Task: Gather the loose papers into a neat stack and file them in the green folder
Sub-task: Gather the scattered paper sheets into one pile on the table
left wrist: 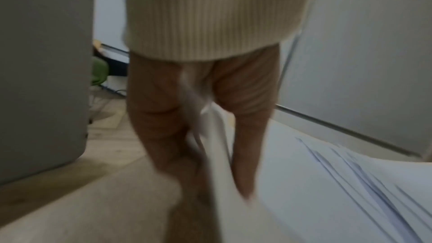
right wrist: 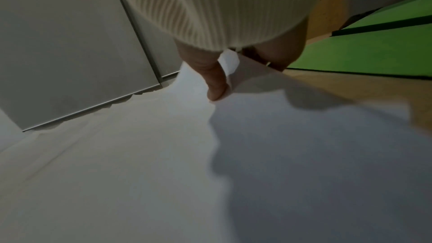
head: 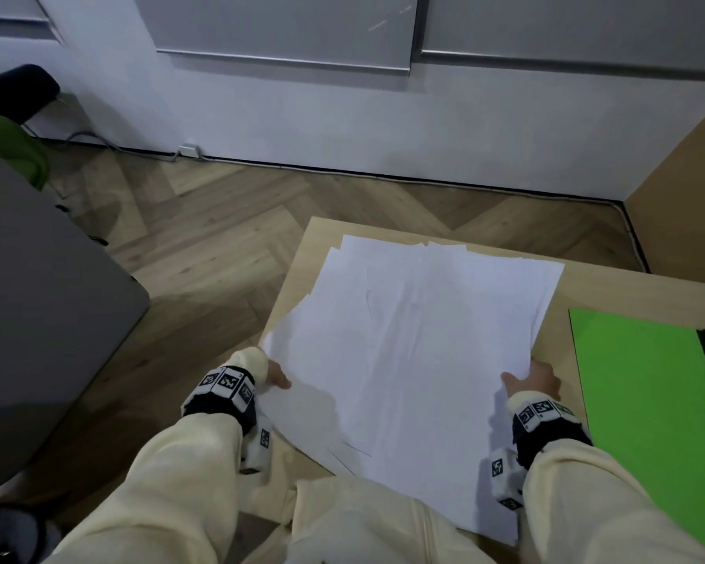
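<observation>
A loose, uneven pile of white papers (head: 416,343) is held tilted above the small wooden table (head: 298,270). My left hand (head: 275,374) grips the pile's left edge, thumb on top and fingers underneath; in the left wrist view the left hand (left wrist: 210,136) pinches the sheets (left wrist: 327,182). At the right edge my right hand (head: 530,378) holds the pile the same way; the thumb (right wrist: 216,82) lies on the paper (right wrist: 140,163). The open green folder (head: 644,421) lies flat on the table to the right, and the folder (right wrist: 364,53) shows beyond the right hand.
A grey table (head: 37,303) stands at the left across a strip of wooden floor (head: 204,221). A green chair (head: 13,144) sits at the far left. A white wall (head: 342,128) with grey panels runs along the back, and a wooden cabinet side (head: 684,189) rises at the right.
</observation>
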